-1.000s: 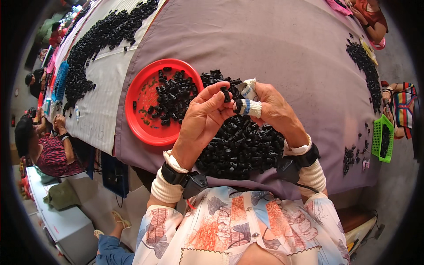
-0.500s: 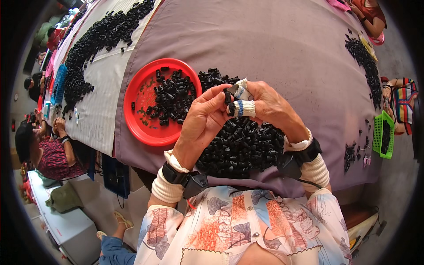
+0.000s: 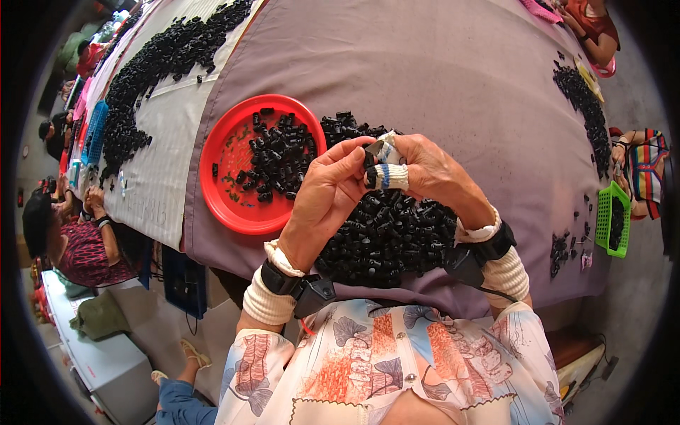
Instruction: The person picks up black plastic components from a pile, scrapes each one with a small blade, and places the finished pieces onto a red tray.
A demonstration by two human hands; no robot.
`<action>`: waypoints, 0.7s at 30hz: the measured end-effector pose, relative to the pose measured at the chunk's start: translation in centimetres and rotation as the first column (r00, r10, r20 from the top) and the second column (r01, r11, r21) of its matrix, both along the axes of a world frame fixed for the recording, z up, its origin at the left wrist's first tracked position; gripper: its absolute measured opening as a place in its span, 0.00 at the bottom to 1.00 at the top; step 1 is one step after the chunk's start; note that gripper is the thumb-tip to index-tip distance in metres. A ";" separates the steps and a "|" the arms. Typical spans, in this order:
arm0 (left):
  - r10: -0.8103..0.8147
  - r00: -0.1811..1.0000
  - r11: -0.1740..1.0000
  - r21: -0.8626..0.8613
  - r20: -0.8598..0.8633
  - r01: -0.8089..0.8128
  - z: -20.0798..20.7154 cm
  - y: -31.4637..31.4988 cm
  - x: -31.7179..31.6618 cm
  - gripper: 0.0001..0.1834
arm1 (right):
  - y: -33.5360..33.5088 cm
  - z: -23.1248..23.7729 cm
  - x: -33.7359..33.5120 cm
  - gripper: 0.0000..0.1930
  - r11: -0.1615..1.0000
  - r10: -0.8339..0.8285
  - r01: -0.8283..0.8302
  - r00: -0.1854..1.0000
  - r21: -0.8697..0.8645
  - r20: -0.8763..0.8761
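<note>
My left hand (image 3: 327,191) pinches a small black plastic part (image 3: 369,161) between thumb and fingers, above the table. My right hand (image 3: 440,173) meets it there, with white knit covers with blue stripes on its fingers. Those fingers close around what looks like a small grey blade (image 3: 375,147), its tip against the black part; its handle is hidden. Below both hands lies a heap of similar black parts (image 3: 386,244). A round red tray (image 3: 227,149) to the left of my left hand holds more of them, along with small dark scraps.
A mauve cloth (image 3: 439,64) covers the table. On the paler table at left lies a long band of black parts (image 3: 127,106), with people seated beyond. At right are another pile (image 3: 582,92), a green basket (image 3: 604,212) and other people.
Both hands stay together in almost the same place; the fingers and the grey blade have shifted slightly at the black part. The tray and heap look the same.
</note>
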State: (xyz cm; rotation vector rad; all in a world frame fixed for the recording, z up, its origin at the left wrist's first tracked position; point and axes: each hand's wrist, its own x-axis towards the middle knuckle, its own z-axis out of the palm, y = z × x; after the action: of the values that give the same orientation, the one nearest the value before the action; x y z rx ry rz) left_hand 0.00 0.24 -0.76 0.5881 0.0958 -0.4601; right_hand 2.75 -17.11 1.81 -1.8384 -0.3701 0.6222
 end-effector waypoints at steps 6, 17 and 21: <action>0.008 1.000 1.000 0.024 -0.001 -0.008 0.0 0.0 0.1 0.12 | 0.3 0.1 -0.2 0.09 1.000 -0.014 0.016 0.995 -0.022 0.101; -0.005 0.999 0.993 -0.114 0.039 0.010 -0.2 -0.3 0.4 0.12 | -0.1 0.2 0.1 0.10 0.994 -0.024 0.034 0.995 0.106 -0.095; -0.018 1.000 0.989 -0.147 0.022 0.021 -0.4 -0.2 0.2 0.12 | 0.1 0.8 0.0 0.13 0.998 -0.043 0.044 0.998 0.035 -0.048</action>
State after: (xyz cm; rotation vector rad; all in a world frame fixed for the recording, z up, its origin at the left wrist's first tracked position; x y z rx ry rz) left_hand 0.20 0.09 -1.12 0.4489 0.0356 -0.4754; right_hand 2.76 -16.99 2.57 -1.7892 -0.3074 0.6238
